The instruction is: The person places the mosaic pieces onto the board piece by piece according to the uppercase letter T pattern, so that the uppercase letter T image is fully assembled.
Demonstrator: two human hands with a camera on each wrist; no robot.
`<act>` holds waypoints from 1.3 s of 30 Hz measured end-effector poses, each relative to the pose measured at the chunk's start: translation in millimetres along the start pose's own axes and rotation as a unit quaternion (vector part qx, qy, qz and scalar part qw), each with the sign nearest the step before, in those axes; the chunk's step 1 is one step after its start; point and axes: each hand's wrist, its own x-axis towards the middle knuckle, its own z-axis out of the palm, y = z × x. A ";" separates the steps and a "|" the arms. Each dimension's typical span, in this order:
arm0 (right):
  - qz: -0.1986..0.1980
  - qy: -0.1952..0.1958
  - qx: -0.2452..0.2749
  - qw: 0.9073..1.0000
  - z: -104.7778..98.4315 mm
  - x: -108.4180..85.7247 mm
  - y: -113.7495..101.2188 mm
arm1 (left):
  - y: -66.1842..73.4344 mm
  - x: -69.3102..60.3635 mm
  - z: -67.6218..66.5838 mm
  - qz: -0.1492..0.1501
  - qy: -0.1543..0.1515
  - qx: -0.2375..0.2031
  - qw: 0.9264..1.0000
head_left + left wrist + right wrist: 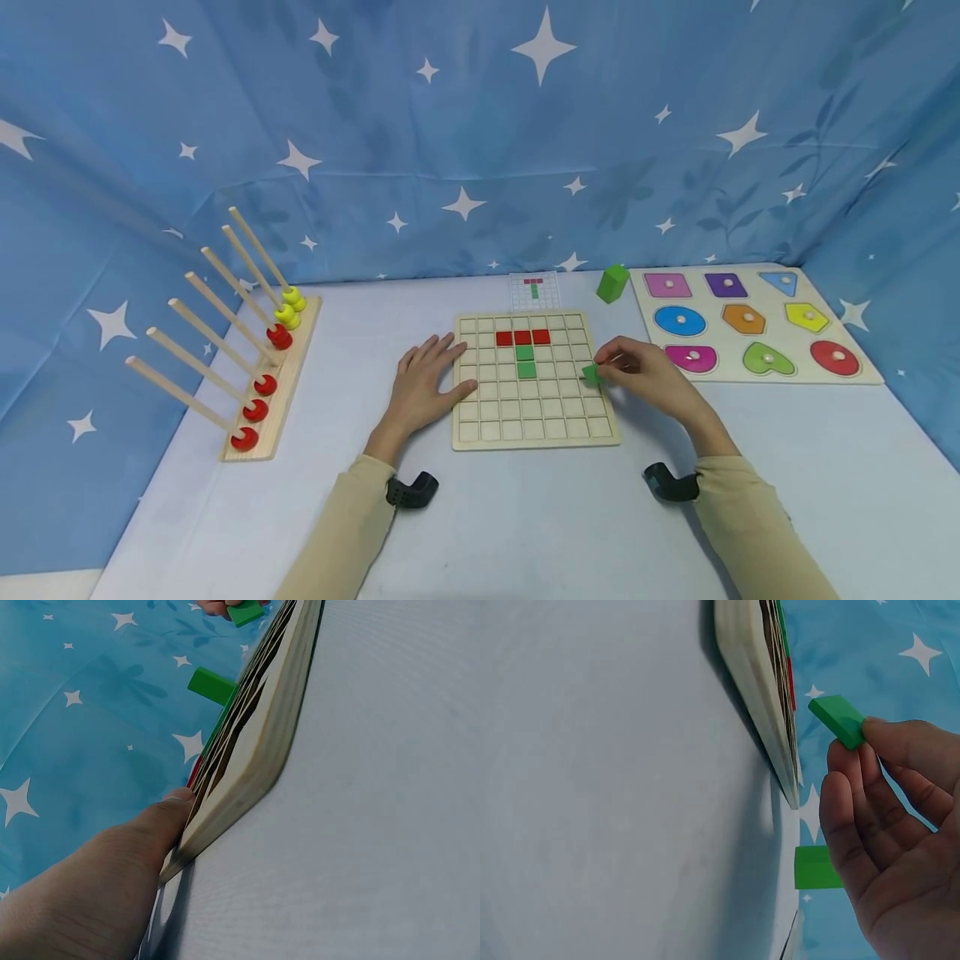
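Note:
A wooden grid board (489, 432) lies on the table in front of me. Three red square tiles (522, 337) form a row in its upper cells, and two green square tiles (526, 369) run down below the middle one. My left hand (423, 387) rests at the board's left edge with fingers spread; its thumb touches the rim in the left wrist view. Over the right edge of the board, my right hand (648, 379) pinches a green square tile (840, 720) between thumb and fingertips, held tilted and apart from the cells.
Behind the board lies a pattern card (551, 296), with a green block (613, 283) to its right. A shape puzzle board (795, 323) lies at the right. At the left stands a wooden peg rack (288, 375) with red and yellow rings. A starry blue curtain (420, 150) hangs behind.

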 end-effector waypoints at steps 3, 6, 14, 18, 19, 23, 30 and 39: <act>-0.001 -0.008 0.010 1.000 2.5 1.4 -1.8 | 0.2 0.0 0.1 -0.001 -0.002 -0.001 1.000; -0.003 -0.013 0.018 1.000 5.0 2.5 -4.8 | 0.3 -0.2 0.2 -0.001 -0.001 -0.004 1.000; -0.030 -0.013 0.022 0.999 13.1 7.6 -12.2 | 0.8 -0.2 -0.3 0.001 0.002 -0.006 1.000; -0.039 -0.014 0.027 0.999 19.2 10.4 -16.8 | 0.2 -0.1 0.0 -0.001 0.001 -0.005 1.000; -0.040 -0.017 0.029 0.999 20.8 10.9 -18.5 | 0.0 -0.1 0.1 -0.002 0.001 -0.005 1.000; -0.033 -0.026 0.034 0.999 25.8 12.7 -24.4 | -0.1 0.0 0.1 -0.002 0.001 -0.006 1.000; -0.043 -0.030 0.040 0.998 32.6 16.0 -25.6 | 1.7 0.4 -1.2 -0.001 -0.001 -0.003 1.000; -0.039 -0.038 0.033 0.998 38.0 12.4 -51.9 | 1.0 -0.2 -0.5 0.001 0.005 -0.005 1.000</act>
